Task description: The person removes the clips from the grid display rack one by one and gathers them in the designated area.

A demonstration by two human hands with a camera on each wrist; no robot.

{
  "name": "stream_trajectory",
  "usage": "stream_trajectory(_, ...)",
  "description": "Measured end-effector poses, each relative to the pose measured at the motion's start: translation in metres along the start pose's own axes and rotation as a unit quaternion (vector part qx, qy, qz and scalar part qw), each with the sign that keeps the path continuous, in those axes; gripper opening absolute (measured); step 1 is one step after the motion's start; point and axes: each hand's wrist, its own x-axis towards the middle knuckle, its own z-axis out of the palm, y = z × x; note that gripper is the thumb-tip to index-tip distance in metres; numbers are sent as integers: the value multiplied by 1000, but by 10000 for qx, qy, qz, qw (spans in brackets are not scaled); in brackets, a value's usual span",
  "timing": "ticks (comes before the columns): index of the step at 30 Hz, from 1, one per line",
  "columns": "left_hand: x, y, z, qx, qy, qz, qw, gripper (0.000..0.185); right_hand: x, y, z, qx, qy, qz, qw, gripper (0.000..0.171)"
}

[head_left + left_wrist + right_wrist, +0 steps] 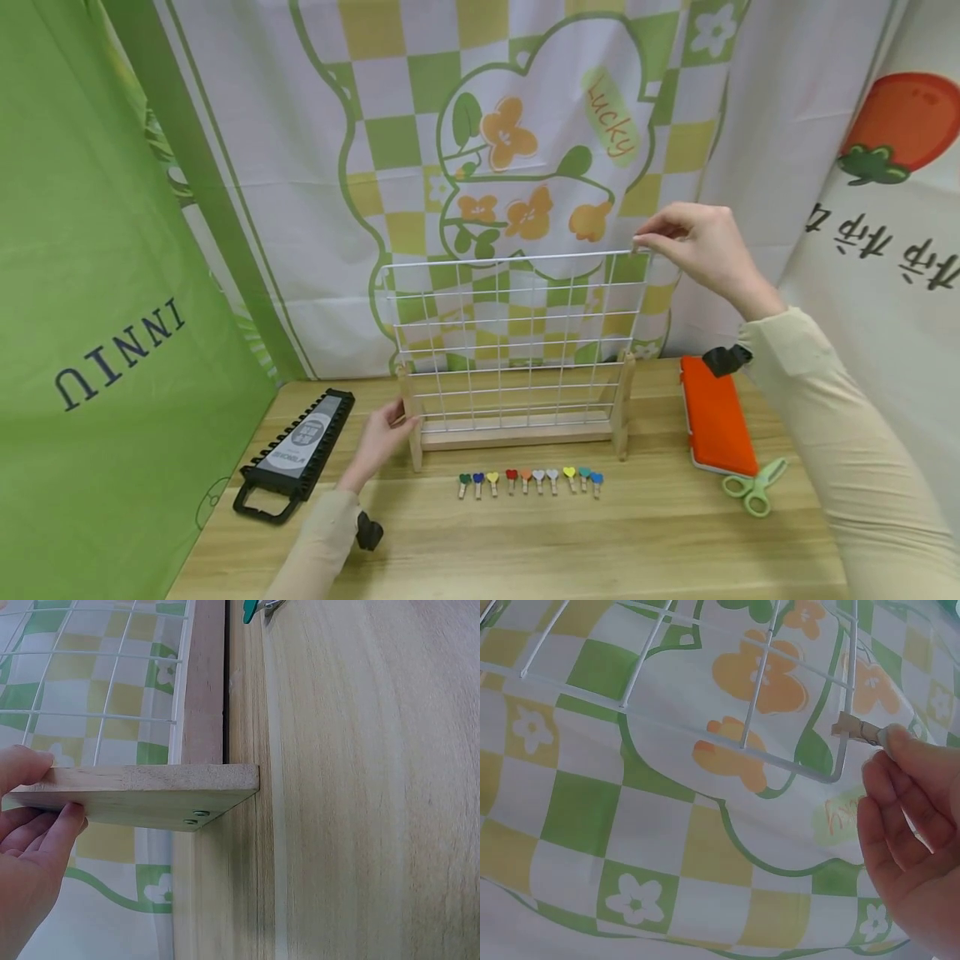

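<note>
Writing is showing on the backdrops: "Lucky" [613,114] on the checked cloth at twelve o'clock, "INNIU" [120,354] on the green cloth at nine. The right hand [701,246] is pinching a small wooden clip [855,729] onto the top right corner of the white wire grid [517,333], which is standing upright mid-table. The left hand [382,437] is gripping the grid's left wooden foot [142,793], fingers curled around it. Heart-topped pegs [531,481] are lying in a row at six o'clock of the stand.
</note>
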Motion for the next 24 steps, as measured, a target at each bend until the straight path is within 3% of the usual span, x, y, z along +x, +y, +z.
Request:
stream_trajectory(4, 0, 0, 0, 24, -25, -24, 10000, 51, 1, -4, -2, -8, 184, -23, 9998, 5)
stream_trajectory(11, 0, 0, 0, -65, -51, -50, 10000, 53, -11, -10, -3, 52, 86, -155, 9998, 8)
stream_trajectory(17, 1, 0, -1, -36, -6, -153, 9999, 52, -35, -10, 7, 192, 94, -285, 9994, 9)
stream_trajectory(24, 1, -1, -1, 8, 1, -124, 9999, 51, -78, 1, 31, 337, -269, -137, 9990, 10)
